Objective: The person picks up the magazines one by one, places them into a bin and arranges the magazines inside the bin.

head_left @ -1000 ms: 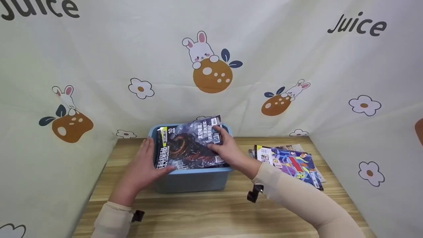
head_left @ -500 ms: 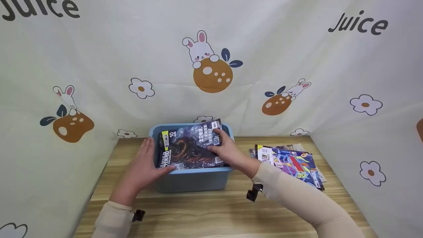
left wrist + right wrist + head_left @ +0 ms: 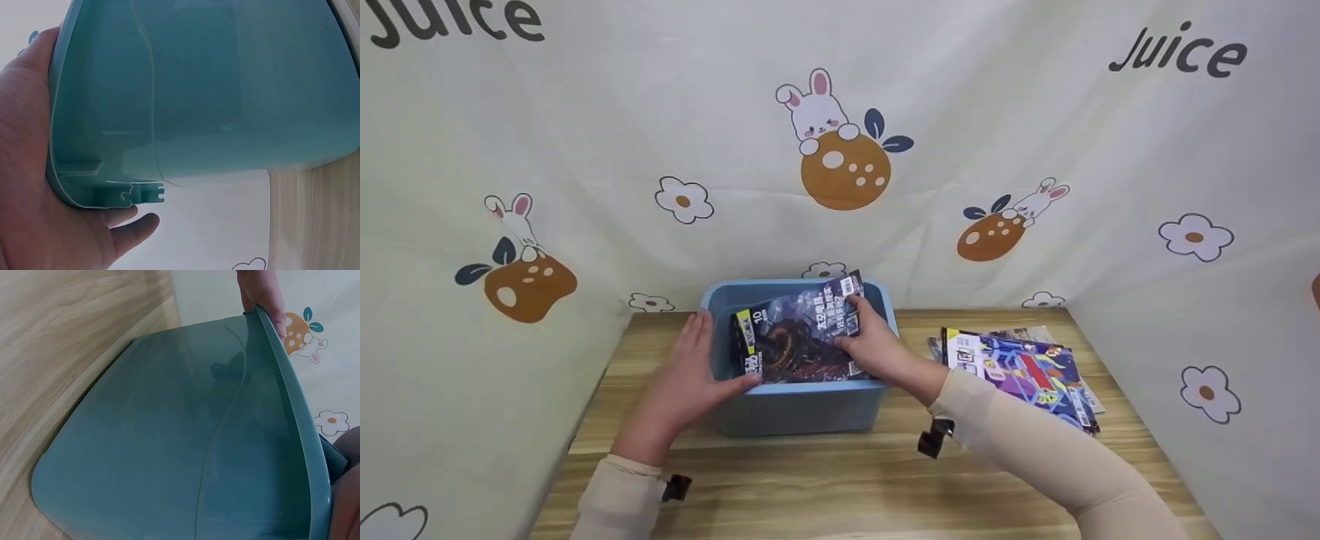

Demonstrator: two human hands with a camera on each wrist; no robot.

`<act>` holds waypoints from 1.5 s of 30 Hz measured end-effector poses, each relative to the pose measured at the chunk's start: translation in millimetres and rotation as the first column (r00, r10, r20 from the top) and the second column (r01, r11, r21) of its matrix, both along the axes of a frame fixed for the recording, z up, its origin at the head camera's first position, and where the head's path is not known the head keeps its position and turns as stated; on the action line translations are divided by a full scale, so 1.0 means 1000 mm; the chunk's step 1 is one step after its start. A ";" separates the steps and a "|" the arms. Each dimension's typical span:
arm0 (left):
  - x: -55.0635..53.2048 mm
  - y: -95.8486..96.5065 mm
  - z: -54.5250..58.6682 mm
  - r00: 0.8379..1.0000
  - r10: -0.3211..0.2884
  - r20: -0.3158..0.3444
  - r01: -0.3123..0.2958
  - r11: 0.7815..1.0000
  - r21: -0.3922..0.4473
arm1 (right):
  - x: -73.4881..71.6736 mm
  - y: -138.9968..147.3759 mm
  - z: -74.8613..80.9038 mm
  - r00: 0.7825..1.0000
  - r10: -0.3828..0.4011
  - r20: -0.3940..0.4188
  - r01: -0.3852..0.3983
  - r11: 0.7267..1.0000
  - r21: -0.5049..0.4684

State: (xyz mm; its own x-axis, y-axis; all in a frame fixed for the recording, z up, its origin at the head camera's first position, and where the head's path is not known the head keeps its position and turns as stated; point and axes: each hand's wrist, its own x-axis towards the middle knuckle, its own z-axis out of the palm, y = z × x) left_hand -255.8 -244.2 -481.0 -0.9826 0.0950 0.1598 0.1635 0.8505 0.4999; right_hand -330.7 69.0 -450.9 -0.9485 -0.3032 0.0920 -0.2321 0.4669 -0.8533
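In the head view, a dark magazine (image 3: pixel 799 334) with a yellow corner label and white lettering lies tilted in the mouth of a blue plastic bin (image 3: pixel 802 411). My right hand (image 3: pixel 881 345) grips its right side, thumb and forefinger on the cover, the other fingers hidden. My left hand (image 3: pixel 686 367) holds the bin's front left corner, thumb over the front rim and fingers along the left side. In the left wrist view, the left hand's fingers reach below the bin's side handle (image 3: pixel 135 194). The magazine's dark corner (image 3: pixel 336 458) shows past the rim in the right wrist view.
To the right of the bin, several magazines (image 3: pixel 1012 375) lie in an uneven stack, a colourful one on top. The wooden table (image 3: pixel 825 487) is bordered at the back and sides by a cloth (image 3: pixel 735 240) printed with rabbits and oranges.
The dark magazine has shifted right and sunk lower into the bin, uncovering more of the bin's left interior. My left hand keeps its place at the corner.
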 end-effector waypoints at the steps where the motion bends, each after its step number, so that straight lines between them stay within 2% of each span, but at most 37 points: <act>1: 0.000 0.000 0.000 1.000 0.000 0.003 0.000 1.000 -0.002 | 0.000 0.000 0.000 1.000 0.000 0.006 0.000 1.000 0.007; 6: 0.000 0.000 0.001 1.000 0.000 0.007 0.000 1.000 0.004 | 0.000 -0.001 0.001 0.999 0.000 0.035 -0.001 1.000 0.020; 10: 0.000 0.001 0.002 1.000 -0.008 -0.004 0.008 1.000 0.008 | 0.000 -0.002 -0.001 0.997 -0.070 -0.045 0.069 0.997 -0.030; 13: 0.001 0.002 0.002 1.000 -0.010 -0.014 0.010 1.000 0.003 | 0.002 -0.001 -0.002 0.982 -0.140 -0.131 0.125 0.986 -0.113; 17: 0.002 0.002 0.001 1.000 -0.005 -0.006 0.005 1.000 -0.003 | 0.004 0.008 0.001 0.973 -0.151 -0.174 0.118 0.976 -0.185; 24: 0.001 0.003 0.001 1.000 -0.004 0.003 0.004 1.000 0.002 | 0.002 0.044 0.004 0.966 -0.143 -0.214 0.091 0.968 -0.236; 29: 0.000 0.003 0.000 1.000 -0.003 0.003 0.003 1.000 0.009 | -0.012 0.087 -0.005 0.939 -0.188 -0.287 0.124 0.966 -0.228; 34: 0.000 0.004 -0.001 1.000 -0.005 0.004 0.005 1.000 0.014 | -0.021 0.141 -0.031 0.930 -0.271 -0.249 0.229 0.955 -0.187; 37: -0.001 0.004 -0.002 1.000 -0.010 0.000 0.010 1.000 0.013 | -0.021 0.174 -0.050 0.928 -0.290 -0.234 0.272 0.956 -0.106; 41: 0.000 0.003 -0.002 1.000 -0.009 -0.005 0.009 1.000 0.011 | -0.022 0.218 -0.069 0.949 -0.228 -0.218 0.252 0.964 0.089; 45: 0.000 0.002 0.000 1.000 0.000 0.007 0.000 1.000 0.005 | -0.026 0.257 -0.080 0.972 -0.167 -0.168 0.205 0.948 0.245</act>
State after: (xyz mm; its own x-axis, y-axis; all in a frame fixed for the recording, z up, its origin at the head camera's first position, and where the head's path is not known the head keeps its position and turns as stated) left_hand -255.8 -242.5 -481.2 -0.9836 0.0939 0.1538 0.1600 0.8479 0.5054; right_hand -357.2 326.2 -531.3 -0.9729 -0.1538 0.1727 -0.2303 0.7134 -0.6618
